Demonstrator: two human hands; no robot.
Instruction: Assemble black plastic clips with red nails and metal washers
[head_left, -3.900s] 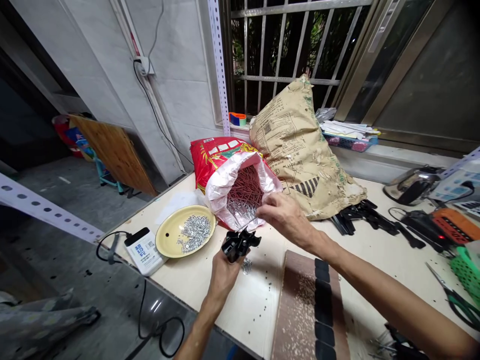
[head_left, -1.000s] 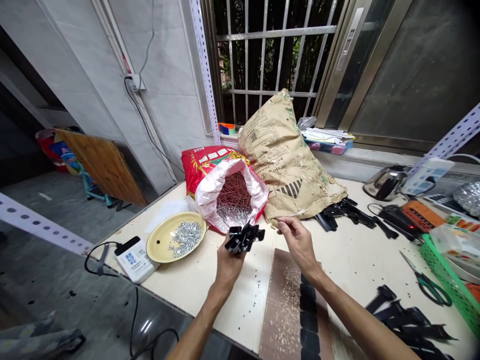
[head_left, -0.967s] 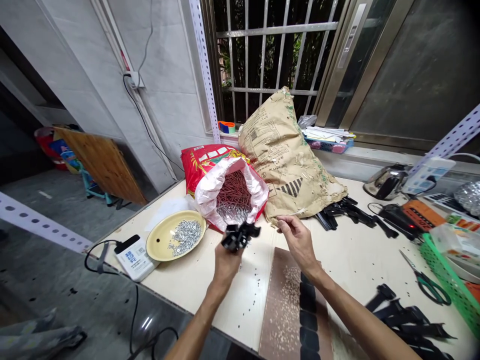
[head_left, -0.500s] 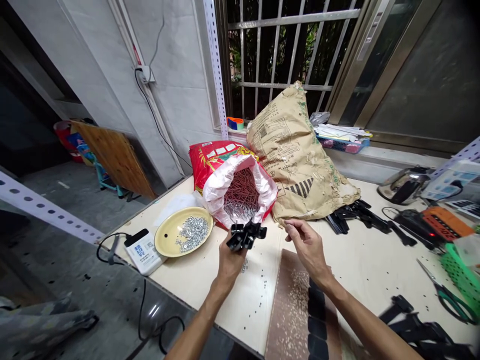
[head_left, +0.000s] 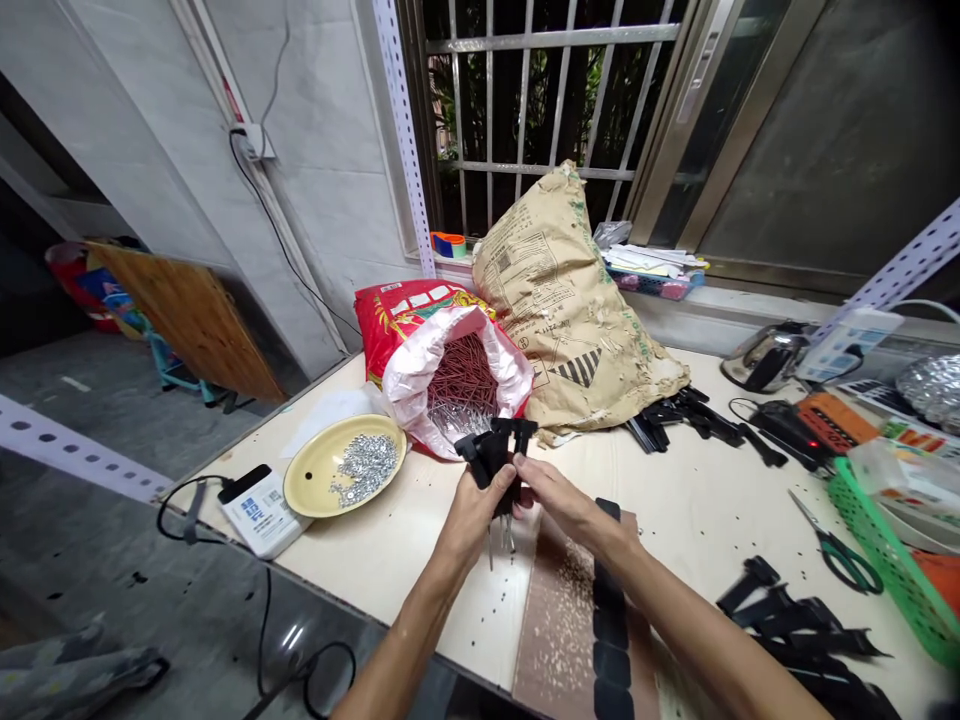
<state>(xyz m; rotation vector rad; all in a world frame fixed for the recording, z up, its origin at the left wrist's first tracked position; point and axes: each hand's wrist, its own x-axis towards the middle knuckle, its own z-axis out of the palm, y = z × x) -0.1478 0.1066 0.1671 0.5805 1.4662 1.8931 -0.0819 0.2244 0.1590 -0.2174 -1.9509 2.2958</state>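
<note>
Just in front of the red bag's (head_left: 417, 338) open mouth, the left hand (head_left: 466, 520) grips black parts (head_left: 491, 452), long axis roughly upright, metal pins (head_left: 491, 552) jutting below. The right hand (head_left: 556, 498) touches their right side; whether it pinches is hidden. Left of the bag sits a yellow dish (head_left: 321, 462); rightward and nearer, a brown board (head_left: 534, 645) underlies the right wrist.

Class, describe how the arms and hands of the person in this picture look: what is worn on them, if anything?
The left hand and right hand are ungloved. Both forearms are slim and bare as far as the view shows, with no sleeve, watch or bracelet. No ring shows, though some fingers are hidden.
</note>
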